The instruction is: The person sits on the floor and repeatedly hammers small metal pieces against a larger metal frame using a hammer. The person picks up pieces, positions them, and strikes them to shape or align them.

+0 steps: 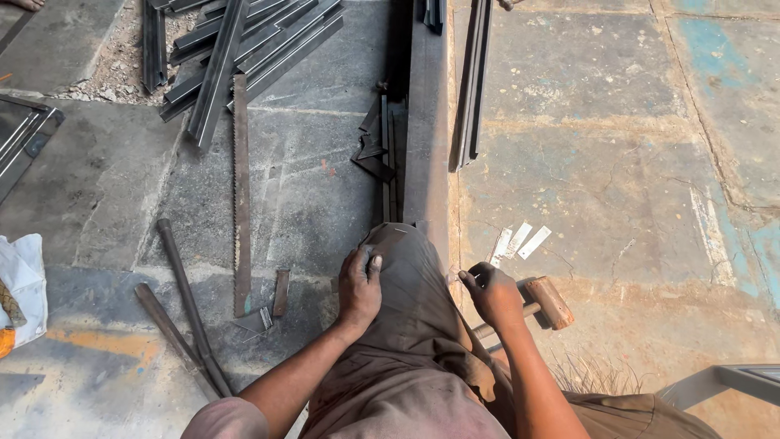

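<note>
My left hand (359,284) rests on my bent knee, fingers curled against the brown trouser cloth, holding nothing that I can see. My right hand (492,294) reaches down to the right of the knee and closes around the handle of a hammer (546,302) whose rusty head lies on the stone floor. A long dark steel beam (427,122) runs away from my knee up the middle of the view. Three small pale metal strips (517,241) lie on the floor just beyond the right hand.
A long flat rusty bar (240,195) and two round rods (185,301) lie at left. Steel angle sections (244,49) are piled at top left, more (471,81) beside the beam. A white bag (23,280) sits at the left edge, a metal frame (731,380) at bottom right.
</note>
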